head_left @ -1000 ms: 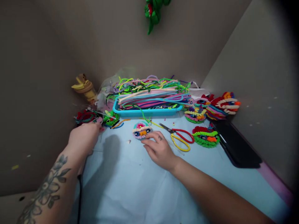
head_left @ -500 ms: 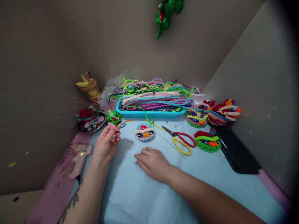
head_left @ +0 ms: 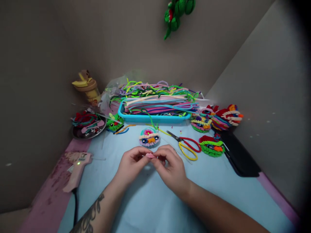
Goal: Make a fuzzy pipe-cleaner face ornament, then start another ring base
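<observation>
On the far left, a pink glue gun (head_left: 79, 170) lies at the edge of the light blue sheet (head_left: 150, 210), its small light glowing green and its dark cord trailing toward the near side. Just behind it sits a metal bowl (head_left: 77, 134) full of red, teal and pink bits, and beyond that a tan and yellow ornament (head_left: 91, 92) stands against the wall. Right of the bowl I can see a green fuzzy face (head_left: 115, 123), with orange and blue offcuts (head_left: 125, 129) beside it. Next comes the left hand (head_left: 131, 165), its fingers curled in, thumb and fingertips nearly closed on a small pink piece (head_left: 150, 156). That piece is in the middle, raised in front of a round bird face (head_left: 149, 139) with blue eyes and an orange beak, which lies on the sheet. Behind the bird face, a blue tray (head_left: 155, 118) is heaped with colourful fuzzy sticks (head_left: 155, 103). The right hand (head_left: 172, 168) meets the left at the pink piece, thumb and forefinger pinched in on its other side, the remaining fingers bent. A green ornament (head_left: 173, 19) hangs high on the wall. Further right lie open scissors (head_left: 187, 145) with one red and one yellow handle, then a green and red bird face (head_left: 211, 146), more bird faces (head_left: 227, 118) behind it, and a flat black thing (head_left: 243, 157) along the edge.
</observation>
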A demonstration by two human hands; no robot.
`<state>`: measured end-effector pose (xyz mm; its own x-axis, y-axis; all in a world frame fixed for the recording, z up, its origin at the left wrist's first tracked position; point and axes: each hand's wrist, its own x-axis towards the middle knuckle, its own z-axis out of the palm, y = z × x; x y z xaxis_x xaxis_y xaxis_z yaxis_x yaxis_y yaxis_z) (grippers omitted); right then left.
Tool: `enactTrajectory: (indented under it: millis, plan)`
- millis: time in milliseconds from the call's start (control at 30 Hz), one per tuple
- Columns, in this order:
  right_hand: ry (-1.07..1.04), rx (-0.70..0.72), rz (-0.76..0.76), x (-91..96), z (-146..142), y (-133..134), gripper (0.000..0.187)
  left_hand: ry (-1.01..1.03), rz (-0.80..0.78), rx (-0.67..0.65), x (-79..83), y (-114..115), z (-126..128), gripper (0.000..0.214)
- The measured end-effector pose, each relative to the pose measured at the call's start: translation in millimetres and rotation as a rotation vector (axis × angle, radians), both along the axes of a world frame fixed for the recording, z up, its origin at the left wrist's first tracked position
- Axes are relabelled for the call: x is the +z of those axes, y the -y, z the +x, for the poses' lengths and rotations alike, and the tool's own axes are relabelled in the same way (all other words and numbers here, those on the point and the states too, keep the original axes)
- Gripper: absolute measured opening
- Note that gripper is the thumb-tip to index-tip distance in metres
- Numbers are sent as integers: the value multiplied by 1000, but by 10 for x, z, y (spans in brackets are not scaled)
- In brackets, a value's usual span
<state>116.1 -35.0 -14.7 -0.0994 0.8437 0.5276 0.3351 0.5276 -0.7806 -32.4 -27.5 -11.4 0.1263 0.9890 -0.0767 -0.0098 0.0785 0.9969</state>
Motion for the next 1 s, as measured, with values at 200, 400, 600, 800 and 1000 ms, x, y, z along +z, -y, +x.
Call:
enactTrajectory:
  millis: [200,400,600,800,1000]
  plan:
    - [50,42,119,-37,72,-13,6,-45,54,12,27,46,-17,11]
    - [106,57,223,-61,141,-14,18,-99,159,22,13,58,-50,14]
    - [42,71,126,-24,138,-23,13,-166,267,18,23,48,-81,9]
    - [25,29,54,26,101,-33,8,-173,168,14,10,44,-79,17]
    - [23,18,53,18,96,-36,6,-195,193,-28,41,45,-68,13]
